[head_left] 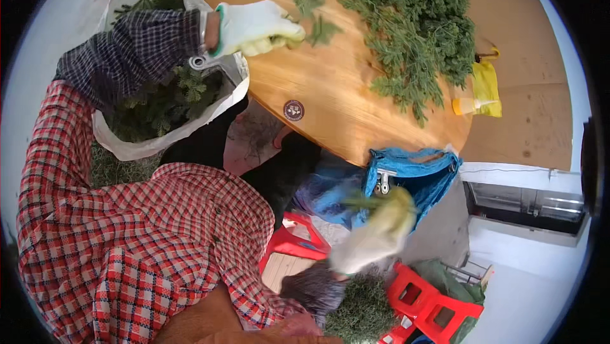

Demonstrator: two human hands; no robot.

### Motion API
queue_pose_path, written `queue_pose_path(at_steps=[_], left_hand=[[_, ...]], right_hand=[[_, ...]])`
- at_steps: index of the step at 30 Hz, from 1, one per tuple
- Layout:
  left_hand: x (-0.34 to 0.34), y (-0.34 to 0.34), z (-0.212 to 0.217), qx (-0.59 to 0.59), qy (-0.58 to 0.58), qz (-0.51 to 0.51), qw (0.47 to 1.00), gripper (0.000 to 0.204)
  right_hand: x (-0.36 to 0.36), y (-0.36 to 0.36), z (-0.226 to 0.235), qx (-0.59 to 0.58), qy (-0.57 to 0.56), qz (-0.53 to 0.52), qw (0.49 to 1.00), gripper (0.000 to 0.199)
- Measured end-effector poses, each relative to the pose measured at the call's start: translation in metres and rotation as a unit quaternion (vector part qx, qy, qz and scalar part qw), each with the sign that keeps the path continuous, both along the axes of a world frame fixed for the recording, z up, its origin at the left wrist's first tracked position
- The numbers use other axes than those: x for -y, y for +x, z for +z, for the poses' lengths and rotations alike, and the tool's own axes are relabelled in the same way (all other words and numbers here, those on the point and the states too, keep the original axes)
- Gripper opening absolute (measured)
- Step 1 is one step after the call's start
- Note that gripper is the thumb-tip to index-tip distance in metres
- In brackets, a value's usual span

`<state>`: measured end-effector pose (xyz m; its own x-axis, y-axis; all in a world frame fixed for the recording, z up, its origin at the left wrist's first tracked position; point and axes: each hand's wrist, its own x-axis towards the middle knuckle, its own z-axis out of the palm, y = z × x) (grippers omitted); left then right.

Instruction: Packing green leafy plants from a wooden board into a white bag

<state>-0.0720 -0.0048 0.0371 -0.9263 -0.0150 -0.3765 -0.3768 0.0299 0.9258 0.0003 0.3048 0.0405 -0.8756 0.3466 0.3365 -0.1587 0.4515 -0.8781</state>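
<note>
One gloved left hand [260,29] at upper centre-left, fingers curled together, green sprig [323,30] at the tips; gloved right hand [376,231] at lower centre-right, before blue bag [416,163], grip too blurred to tell.

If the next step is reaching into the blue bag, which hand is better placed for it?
The right hand, most likely: though blurred, it appears close by the blue bag, near the metal clip. The left hand is farther away, over the wooden table.
</note>
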Motion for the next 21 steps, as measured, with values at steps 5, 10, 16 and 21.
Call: queue_pose_path(at_steps=[5, 10, 16, 21], left_hand=[[0.022, 0.009, -0.036, -0.356, -0.284, -0.246, 0.856, 0.034], [0.006, 0.031, -0.019, -0.051, -0.052, -0.108, 0.992, 0.029], [0.017, 0.035, -0.034, -0.077, -0.081, -0.106, 0.988, 0.022], [0.008, 0.045, -0.027, 0.026, 0.079, -0.148, 0.986, 0.026]], right_hand=[[-0.134, -0.074, -0.038, -0.004, 0.246, -0.195, 0.949, 0.038], [-0.210, -0.093, -0.113, 0.322, 0.583, -0.099, 0.740, 0.057], [-0.128, -0.077, -0.041, 0.012, 0.468, -0.186, 0.864, 0.048], [0.025, -0.064, -0.001, -0.157, 0.429, 0.263, 0.850, 0.073]])
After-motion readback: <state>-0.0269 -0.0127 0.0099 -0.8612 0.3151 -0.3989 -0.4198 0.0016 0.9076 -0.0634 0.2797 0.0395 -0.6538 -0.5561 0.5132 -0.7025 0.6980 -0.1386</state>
